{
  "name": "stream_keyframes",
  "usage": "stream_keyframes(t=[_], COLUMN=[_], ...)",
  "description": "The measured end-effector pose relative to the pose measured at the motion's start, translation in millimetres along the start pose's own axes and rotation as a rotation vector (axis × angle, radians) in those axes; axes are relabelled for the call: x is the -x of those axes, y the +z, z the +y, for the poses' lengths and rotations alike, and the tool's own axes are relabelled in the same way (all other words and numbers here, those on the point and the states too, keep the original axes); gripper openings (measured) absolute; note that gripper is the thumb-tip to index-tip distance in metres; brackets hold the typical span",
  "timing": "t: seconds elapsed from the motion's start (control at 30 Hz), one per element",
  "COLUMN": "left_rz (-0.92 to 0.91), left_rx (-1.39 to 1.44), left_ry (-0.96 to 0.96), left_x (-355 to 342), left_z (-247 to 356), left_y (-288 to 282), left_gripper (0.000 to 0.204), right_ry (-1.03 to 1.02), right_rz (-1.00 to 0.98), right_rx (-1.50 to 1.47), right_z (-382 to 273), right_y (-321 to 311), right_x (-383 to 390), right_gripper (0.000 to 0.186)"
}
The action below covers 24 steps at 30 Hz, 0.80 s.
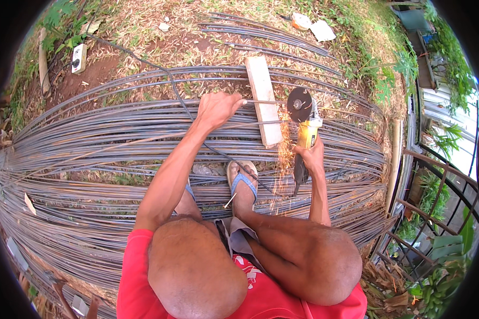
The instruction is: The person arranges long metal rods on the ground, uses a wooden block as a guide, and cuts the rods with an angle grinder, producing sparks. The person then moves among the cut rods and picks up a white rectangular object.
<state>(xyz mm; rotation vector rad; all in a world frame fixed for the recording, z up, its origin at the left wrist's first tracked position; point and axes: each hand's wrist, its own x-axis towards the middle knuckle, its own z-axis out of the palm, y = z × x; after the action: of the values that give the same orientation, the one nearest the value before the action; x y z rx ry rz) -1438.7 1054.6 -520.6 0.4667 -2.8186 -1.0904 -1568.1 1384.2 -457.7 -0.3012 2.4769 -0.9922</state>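
My right hand (312, 152) is wrapped round the body of a yellow and black angle grinder (307, 134). The grinder's dark cutting disc (299, 104) faces up at the right of a pale wooden plank (264, 101), and orange sparks (285, 154) stream from it toward me. My left hand (218, 110) is closed round a steel rod (258, 101) that runs over the plank toward the disc. Exactly where the disc meets metal is hard to make out. The plank lies across a wide bed of long steel rods (159, 127).
My feet in blue-strapped flip-flops (244, 183) stand among the rods. A black cable (175, 87) crosses them toward a white socket box (79, 58) at the far left. More rods (271, 35) lie beyond on dry grass. A metal frame (431, 207) and plants line the right.
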Motion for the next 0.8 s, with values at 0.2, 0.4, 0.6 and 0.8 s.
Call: stream_keyframes(t=[0.2,0.4,0.6,0.8], left_rz=[-0.006,0.005,0.019,0.02], left_rx=[-0.002,-0.023,-0.027,-0.004], left_ry=[-0.005,0.002,0.004,0.021], left_x=[0.1,0.4,1.7,-0.3], left_z=[1.0,0.6,-0.4,-0.8], left_y=[-1.4,-2.6,-0.1,2.4], left_gripper=[0.035,0.035,0.034,0.033], right_ry=[0.063,0.044,0.088,0.043], right_rz=[-0.017,-0.01,-0.027,-0.011], right_rx=[0.055,-0.015,0.065,0.033], right_z=[1.6,-0.5,2.8,2.1], right_y=[-1.6,1.5,1.7,-2.1], right_x=[-4.5,-11.2,-6.7,-5.0], right_gripper=[0.059,0.059,0.059,0.059])
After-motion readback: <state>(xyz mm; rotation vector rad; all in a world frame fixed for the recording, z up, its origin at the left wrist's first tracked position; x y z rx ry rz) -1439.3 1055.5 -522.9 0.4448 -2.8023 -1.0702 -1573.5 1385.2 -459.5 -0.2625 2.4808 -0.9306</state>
